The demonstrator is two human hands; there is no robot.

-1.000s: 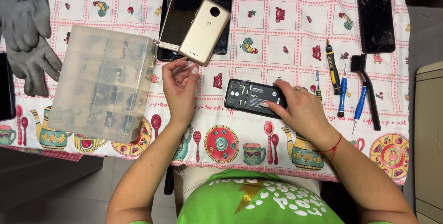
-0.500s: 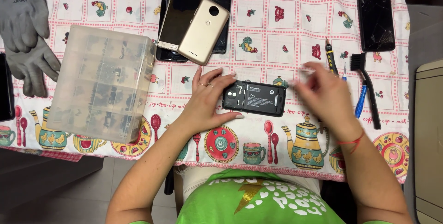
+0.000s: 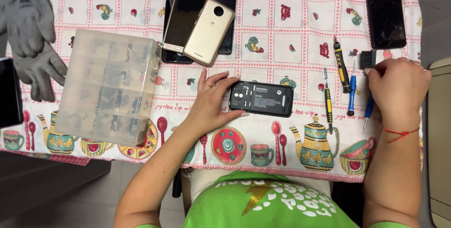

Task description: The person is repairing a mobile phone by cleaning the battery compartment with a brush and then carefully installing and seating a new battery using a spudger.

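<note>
A black phone with its back cover off (image 3: 263, 99) lies flat on the patterned tablecloth (image 3: 282, 30). My left hand (image 3: 211, 103) grips its left end, thumb at the lower edge and fingers on the upper edge. My right hand (image 3: 397, 89) is far to the right, curled over the handle of a black brush (image 3: 368, 59); only the brush head shows past my fingers. Beside that hand lie a yellow-and-black screwdriver (image 3: 342, 66), a blue one (image 3: 352, 92) and a thin yellow one (image 3: 328, 101).
A stack of phones topped by a gold back cover (image 3: 206, 33) lies behind the black phone. A clear compartment box (image 3: 108, 87) stands at the left, with grey gloves (image 3: 28, 35) and a dark screen (image 3: 9, 92) beyond. A cracked phone (image 3: 385, 16) lies back right.
My right hand left the black phone and moved right onto the brush among the tools. My left hand moved onto the phone's left end and now holds it.
</note>
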